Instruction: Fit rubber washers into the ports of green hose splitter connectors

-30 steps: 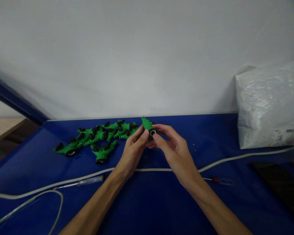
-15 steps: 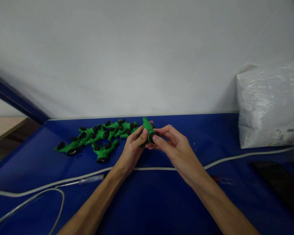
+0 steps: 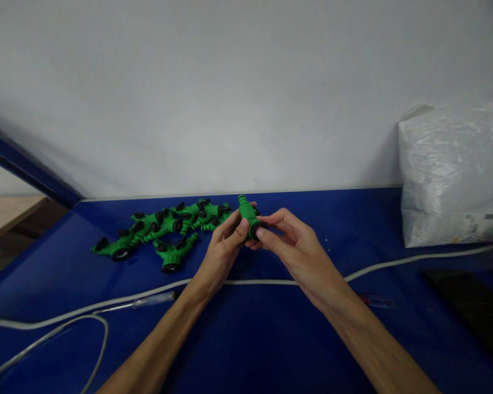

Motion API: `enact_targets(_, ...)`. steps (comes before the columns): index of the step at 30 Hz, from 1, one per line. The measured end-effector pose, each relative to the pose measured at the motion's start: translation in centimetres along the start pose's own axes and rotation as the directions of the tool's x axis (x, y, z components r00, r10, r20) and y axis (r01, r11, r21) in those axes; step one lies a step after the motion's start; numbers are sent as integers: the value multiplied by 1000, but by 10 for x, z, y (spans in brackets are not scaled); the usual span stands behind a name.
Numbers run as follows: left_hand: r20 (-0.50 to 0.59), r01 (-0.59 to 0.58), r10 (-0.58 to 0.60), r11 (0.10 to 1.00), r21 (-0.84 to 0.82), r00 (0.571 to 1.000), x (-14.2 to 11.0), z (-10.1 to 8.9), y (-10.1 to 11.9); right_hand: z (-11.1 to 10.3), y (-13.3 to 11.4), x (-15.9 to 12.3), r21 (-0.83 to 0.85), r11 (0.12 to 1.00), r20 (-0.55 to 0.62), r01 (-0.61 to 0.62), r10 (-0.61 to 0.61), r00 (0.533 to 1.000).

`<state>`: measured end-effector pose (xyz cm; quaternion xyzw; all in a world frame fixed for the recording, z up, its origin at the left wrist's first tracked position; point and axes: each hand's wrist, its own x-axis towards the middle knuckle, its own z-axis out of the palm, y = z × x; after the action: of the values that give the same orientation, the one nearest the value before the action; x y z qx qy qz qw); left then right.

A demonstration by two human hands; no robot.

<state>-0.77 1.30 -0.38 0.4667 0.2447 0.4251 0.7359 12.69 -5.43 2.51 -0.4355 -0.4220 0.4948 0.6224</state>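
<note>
Between my two hands is a green hose splitter (image 3: 247, 209), its ribbed spout pointing away from me and its black ring end facing the right hand. My left hand (image 3: 227, 239) is closed around its body, with the thumb on top. The fingers and thumb of my right hand (image 3: 290, 235) grip the black ring end (image 3: 256, 229). My fingers hide part of the splitter. To the left, several more green splitters (image 3: 164, 223) with black knobs lie in a heap on the blue table, and one splitter (image 3: 175, 255) lies just in front of them.
A white cable (image 3: 263, 282) crosses the blue table (image 3: 246, 339) beneath my forearms. A clear-handled screwdriver (image 3: 154, 299) lies left, another clear-handled tool (image 3: 377, 301) right. At the right stand a plastic-wrapped package (image 3: 456, 175) and a flat dark object (image 3: 464, 301). A pale wall (image 3: 238, 98) rises behind.
Both hands hold the splitter in nearly the same place. The splitter has turned or tilted very slightly, and the view has shifted a little.
</note>
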Motion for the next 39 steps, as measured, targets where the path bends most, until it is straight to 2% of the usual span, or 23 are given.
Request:
enact_targets(6, 9, -23, 23, 999, 35, 1000, 0, -2, -1, 1, 0, 0, -10, 1000, -6, 3, -3, 1000)
enact_targets(10, 20, 5, -6, 999, 48, 1000, 2, -4, -1, 2, 0, 1, -11, 1000, -32, 9, -10, 999)
enact_targets(16, -154, 25, 3, 984, 177, 988, 5, -4, 7, -4, -4, 3, -58, 998, 27, -3, 5, 1000)
enact_targets(19, -199, 61, -11, 967, 248, 980, 5, -2, 13, -8, -5, 4, -104, 994, 50, -13, 19, 999)
enact_targets(22, -178, 73, -14, 943, 326, 984, 5, -3, 17, -11, -6, 5, -117, 993, 37, -6, 10, 999)
enact_targets(24, -126, 59, -17, 939, 338, 992, 5, -6, 17, -12, -6, 6, -103, 995, 14, -16, 18, 1000)
enact_targets(30, 21, -18, 14, 986, 164, 1000, 9, -16, 10, -13, -5, 8, 11, 996, -84, -94, 95, 992)
enact_targets(35, -25, -8, 11, 994, 109, 1000, 12, -16, 9, -12, -7, 7, -18, 996, -81, -89, 87, 993)
enact_targets(39, -32, -40, 45, 990, 139, 998, 12, -16, 10, -12, -10, 6, -45, 997, -21, -64, 64, 998)
